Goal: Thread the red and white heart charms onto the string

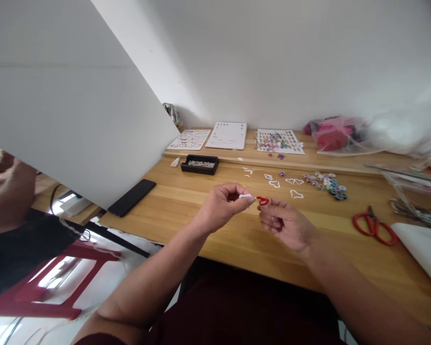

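Note:
My left hand (pixel 222 207) pinches a small white piece (pixel 245 196) between thumb and forefinger, above the front of the wooden table. A red looped strand (pixel 263 201) meets the right end of that piece. Closed around the strand's right side are the thumb and fingertips of my right hand (pixel 285 223). Behind the hands lie several flat white cut-out shapes (pixel 274 183). Spools of coloured thread (pixel 335 189) are clustered to the right of these shapes, and red-handled scissors (pixel 374 227) rest on the table at the right.
A black tray (pixel 200 164) of small beads, a small white tube (pixel 175 162) and a black phone (pixel 132 197) lie left. Printed sheets (pixel 227 135) and bagged pink material (pixel 332 136) line the back ledge. Beyond a white partition (pixel 68 96), another person's arm (pixel 12 191) shows.

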`<state>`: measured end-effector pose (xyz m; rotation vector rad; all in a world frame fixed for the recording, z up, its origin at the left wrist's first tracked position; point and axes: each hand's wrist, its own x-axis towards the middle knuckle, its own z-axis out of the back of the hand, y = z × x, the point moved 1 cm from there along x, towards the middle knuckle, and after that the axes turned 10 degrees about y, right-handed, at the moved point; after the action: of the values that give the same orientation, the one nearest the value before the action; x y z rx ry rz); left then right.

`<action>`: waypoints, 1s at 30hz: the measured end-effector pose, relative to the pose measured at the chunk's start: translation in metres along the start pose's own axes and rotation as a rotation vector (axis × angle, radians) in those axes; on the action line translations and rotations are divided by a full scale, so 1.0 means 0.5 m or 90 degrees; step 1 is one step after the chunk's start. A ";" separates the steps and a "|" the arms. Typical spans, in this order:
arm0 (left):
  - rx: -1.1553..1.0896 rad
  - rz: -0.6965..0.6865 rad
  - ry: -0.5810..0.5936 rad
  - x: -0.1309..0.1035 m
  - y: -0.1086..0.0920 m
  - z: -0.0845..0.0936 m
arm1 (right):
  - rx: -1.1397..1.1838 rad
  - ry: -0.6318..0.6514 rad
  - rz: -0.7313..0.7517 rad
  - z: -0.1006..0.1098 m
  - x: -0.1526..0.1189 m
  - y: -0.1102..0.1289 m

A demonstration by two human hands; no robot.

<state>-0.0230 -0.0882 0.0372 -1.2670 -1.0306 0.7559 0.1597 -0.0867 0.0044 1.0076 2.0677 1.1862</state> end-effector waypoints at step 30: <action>-0.042 0.054 0.039 -0.001 -0.002 0.001 | -0.196 -0.009 0.036 0.013 0.031 0.060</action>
<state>-0.0238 -0.0889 0.0380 -1.3897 -0.9629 0.7488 0.1660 -0.0610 0.0265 0.9270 1.7852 1.4679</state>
